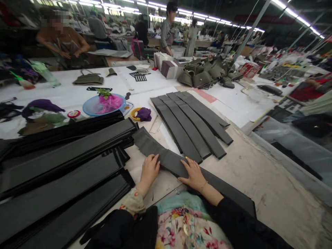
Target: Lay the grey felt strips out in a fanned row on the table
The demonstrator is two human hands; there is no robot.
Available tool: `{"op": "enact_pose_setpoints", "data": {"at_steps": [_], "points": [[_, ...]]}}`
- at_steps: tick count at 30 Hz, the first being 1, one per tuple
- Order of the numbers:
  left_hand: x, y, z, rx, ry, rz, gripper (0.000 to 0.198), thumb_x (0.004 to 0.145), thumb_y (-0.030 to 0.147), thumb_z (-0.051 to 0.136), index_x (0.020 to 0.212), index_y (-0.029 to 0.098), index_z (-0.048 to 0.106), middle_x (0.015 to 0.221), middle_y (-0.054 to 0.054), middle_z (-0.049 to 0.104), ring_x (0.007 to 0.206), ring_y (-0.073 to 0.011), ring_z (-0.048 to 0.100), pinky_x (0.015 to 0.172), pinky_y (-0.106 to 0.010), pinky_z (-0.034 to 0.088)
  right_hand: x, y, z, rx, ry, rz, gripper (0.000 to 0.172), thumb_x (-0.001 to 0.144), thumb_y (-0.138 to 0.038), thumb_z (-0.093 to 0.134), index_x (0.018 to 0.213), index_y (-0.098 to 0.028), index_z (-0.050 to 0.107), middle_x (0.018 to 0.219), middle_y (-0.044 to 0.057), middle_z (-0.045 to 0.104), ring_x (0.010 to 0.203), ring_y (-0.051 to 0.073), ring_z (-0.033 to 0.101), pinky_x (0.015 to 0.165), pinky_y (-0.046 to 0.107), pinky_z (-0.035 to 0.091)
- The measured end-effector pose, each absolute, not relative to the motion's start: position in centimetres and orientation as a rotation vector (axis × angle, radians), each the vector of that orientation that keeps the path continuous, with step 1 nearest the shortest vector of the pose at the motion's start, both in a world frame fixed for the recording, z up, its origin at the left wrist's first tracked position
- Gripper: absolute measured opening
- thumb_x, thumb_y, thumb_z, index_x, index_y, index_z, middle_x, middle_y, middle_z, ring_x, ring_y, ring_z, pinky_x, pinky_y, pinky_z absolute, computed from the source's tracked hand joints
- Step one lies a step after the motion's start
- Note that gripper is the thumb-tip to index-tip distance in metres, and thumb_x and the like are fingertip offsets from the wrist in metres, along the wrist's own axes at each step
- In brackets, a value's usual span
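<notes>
A long dark grey strip of sheet material (225,188) lies slantwise on the table in front of me. My left hand (149,171) grips its near edge, left of the middle, with the fingers bent and close together. On the strip further right rests my right hand (194,174), palm down, fingers spread and thumb apart near the edge. Just beyond lie several similar grey strips (192,126), fanned out side by side. To my left are stacks of long dark strips with black edges (59,186).
Behind the strips stand a blue plate (89,107) with a pink bag, a yellow bowl (133,113) with purple cloth, and a red-lidded jar (73,113). A heap of olive bag pieces (204,74) lies at the far side. Other people work beyond the table.
</notes>
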State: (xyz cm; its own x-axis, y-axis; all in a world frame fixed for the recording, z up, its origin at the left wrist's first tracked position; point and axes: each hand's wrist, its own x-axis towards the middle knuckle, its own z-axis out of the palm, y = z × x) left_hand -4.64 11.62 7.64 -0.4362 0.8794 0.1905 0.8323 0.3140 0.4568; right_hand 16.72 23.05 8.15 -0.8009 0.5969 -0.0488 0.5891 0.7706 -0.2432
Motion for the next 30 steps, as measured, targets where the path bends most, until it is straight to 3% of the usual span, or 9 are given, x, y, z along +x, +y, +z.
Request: {"op": "enact_pose_setpoints", "data": {"at_steps": [26, 30], "points": [[-4.1, 11.8, 7.9, 1.447, 2.249, 0.864, 0.036, 0.078, 0.012, 0.045, 0.112, 0.015, 0.055, 0.106, -0.01, 0.054, 0.1, -0.0209, 0.047, 0.092, -0.034, 0.038, 17.3, 23.2, 7.8, -0.884, -2.897, 0.284, 0.075, 0.067, -0.051, 0.06, 0.13, -0.017, 0.037, 0.134, 0.017, 0.036, 0.121, 0.029, 0.035, 0.1, 0.043, 0.028], [-4.7, 12.8, 8.3, 1.217, 2.257, 0.864, 0.025, 0.08, 0.017, 0.044, 0.1, 0.013, 0.058, 0.092, -0.009, 0.059, 0.089, -0.0184, 0.054, 0.082, -0.031, 0.042, 17.3, 23.1, 7.6, -0.89, -2.896, 0.269, 0.075, 0.067, -0.05, 0.06, 0.131, -0.017, 0.037, 0.135, 0.017, 0.035, 0.122, 0.029, 0.035, 0.099, 0.044, 0.028]]}}
